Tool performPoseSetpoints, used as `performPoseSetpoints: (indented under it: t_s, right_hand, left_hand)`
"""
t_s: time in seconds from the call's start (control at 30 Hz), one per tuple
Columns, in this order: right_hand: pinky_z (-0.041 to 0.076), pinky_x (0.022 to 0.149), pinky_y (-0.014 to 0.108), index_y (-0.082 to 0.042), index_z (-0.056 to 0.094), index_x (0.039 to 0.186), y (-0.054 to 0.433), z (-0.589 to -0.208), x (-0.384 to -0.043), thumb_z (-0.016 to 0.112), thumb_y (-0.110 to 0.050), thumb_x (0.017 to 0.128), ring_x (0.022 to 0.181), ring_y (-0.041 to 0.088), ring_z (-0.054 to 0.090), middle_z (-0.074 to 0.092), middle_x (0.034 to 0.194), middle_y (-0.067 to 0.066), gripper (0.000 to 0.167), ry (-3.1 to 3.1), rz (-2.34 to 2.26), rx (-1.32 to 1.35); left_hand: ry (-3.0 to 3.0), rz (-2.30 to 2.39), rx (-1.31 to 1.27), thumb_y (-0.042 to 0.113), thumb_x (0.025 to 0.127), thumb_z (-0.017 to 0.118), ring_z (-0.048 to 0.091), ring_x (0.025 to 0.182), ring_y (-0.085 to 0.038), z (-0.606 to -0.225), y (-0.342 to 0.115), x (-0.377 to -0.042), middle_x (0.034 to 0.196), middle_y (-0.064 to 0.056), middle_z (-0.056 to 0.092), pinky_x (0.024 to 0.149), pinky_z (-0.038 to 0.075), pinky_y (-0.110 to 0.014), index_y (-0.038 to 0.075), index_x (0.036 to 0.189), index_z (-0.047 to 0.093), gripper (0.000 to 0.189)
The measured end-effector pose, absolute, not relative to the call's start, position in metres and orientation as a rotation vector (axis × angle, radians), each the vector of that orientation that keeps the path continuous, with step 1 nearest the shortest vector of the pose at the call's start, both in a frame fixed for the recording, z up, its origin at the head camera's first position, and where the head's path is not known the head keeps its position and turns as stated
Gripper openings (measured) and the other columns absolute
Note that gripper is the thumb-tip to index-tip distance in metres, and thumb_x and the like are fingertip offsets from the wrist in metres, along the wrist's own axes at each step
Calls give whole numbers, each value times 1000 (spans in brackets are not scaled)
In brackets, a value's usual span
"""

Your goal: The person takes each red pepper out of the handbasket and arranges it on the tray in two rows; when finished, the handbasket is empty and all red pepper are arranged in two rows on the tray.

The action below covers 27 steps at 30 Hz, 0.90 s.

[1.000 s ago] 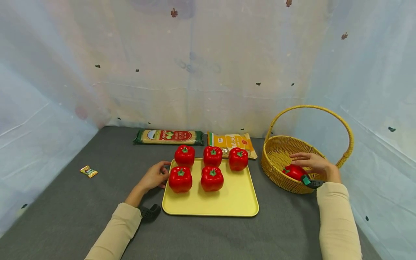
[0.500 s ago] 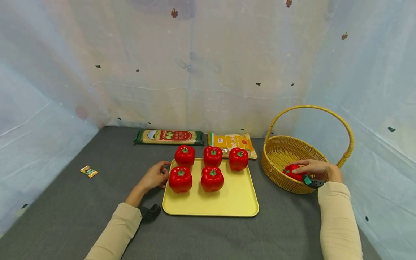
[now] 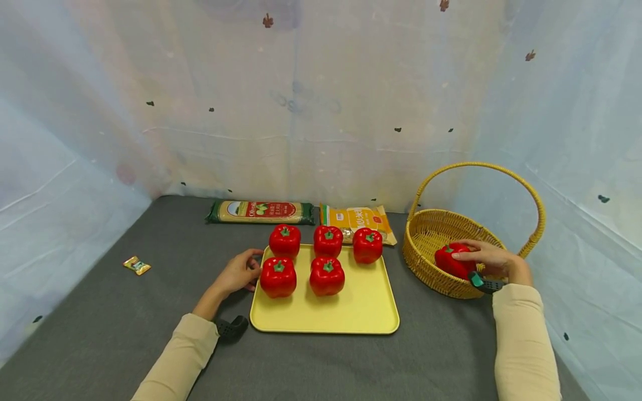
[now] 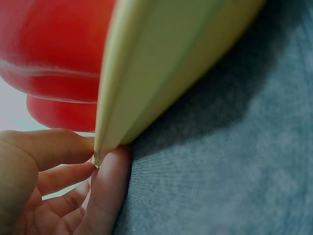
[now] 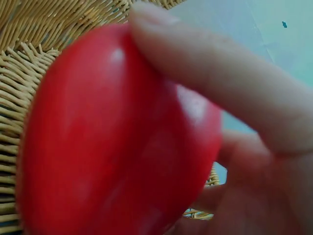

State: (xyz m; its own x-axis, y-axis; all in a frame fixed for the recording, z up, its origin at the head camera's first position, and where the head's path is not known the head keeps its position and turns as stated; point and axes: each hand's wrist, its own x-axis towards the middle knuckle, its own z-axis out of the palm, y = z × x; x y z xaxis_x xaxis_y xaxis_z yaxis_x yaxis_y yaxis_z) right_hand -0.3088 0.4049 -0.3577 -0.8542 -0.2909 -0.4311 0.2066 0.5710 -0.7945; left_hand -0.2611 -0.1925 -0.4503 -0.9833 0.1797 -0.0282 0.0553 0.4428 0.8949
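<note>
My right hand [image 3: 494,260] grips a red bell pepper [image 3: 448,262] inside the yellow wicker basket [image 3: 422,268]. In the right wrist view the thumb [image 5: 205,63] lies across the glossy side of this pepper, with the other fingers partly hidden behind it. At the left edge of a pale yellow tray [image 3: 361,314], my left hand [image 3: 239,273] pinches the rim; the left wrist view has its fingertips around the tray's corner [image 4: 151,73]. Several red bell peppers with green stems stand on the tray, one at front left [image 3: 278,278] close to that hand.
Behind the tray lie a long spaghetti pack [image 3: 261,211] and an orange-yellow food bag [image 3: 358,218]. A small wrapped snack [image 3: 136,265] is at far left. The basket's tall handle [image 3: 476,164] arches over its opening. Pale curtains enclose the grey table [image 3: 321,367].
My right hand has closed around the bell pepper in the basket and turned it a little more upright, raising it slightly. The left hand has stayed at the tray's edge.
</note>
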Motion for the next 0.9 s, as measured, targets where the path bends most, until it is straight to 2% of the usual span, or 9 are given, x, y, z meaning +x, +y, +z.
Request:
performPoseSetpoints:
  t_s: [0.13, 0.3, 0.4, 0.57, 0.63, 0.9]
  right_hand:
    - [52, 84, 44, -4, 11, 148, 403, -356, -307, 56, -29, 93, 104, 26, 53, 25, 139, 27, 76, 2322, -1336, -101]
    - [53, 83, 41, -4, 19, 145, 394, -351, -305, 59, -24, 92, 106, 25, 51, 27, 138, 28, 69, 2425, -1419, -206]
    - [53, 81, 36, -6, 22, 143, 386, -348, -302, 59, -23, 92, 105, 20, 50, 31, 136, 25, 65, 2517, -1438, -263]
    - [52, 80, 28, -11, 23, 141, 371, -345, -294, 59, -20, 92, 103, 5, 50, 36, 132, 13, 62, 2608, -1493, -348]
    - [52, 79, 27, -11, 23, 141, 362, -345, -291, 60, -19, 92, 103, 3, 51, 38, 129, 9, 62, 2626, -1520, -399]
    - [52, 77, 21, -11, 27, 134, 326, -344, -275, 65, -14, 87, 103, 7, 50, 41, 123, 5, 60, 2697, -1583, -514]
  left_hand:
    - [2567, 1583, 210, 0, 89, 53, 57, 60, -17, -452, -193, -262, 84, -13, 52, 51, 55, -33, -3, 133, 41, 46]
    - [2563, 1588, 196, 0, 89, 53, 57, 59, -18, -451, -192, -263, 84, -13, 52, 51, 55, -33, -2, 133, 42, 45]
    - [2563, 1587, 195, 0, 89, 54, 58, 59, -18, -450, -192, -263, 85, -14, 52, 51, 55, -33, -3, 132, 42, 45]
    - [2568, 1579, 204, 0, 90, 53, 58, 58, -17, -450, -192, -262, 84, -13, 52, 51, 55, -33, -3, 133, 41, 45]
    - [2571, 1577, 205, 1, 90, 53, 58, 58, -17, -450, -192, -261, 84, -13, 52, 51, 55, -33, -3, 133, 41, 45]
    - [2567, 1583, 215, 2, 90, 54, 59, 59, -17, -448, -192, -261, 85, -14, 53, 51, 55, -33, -3, 133, 41, 45]
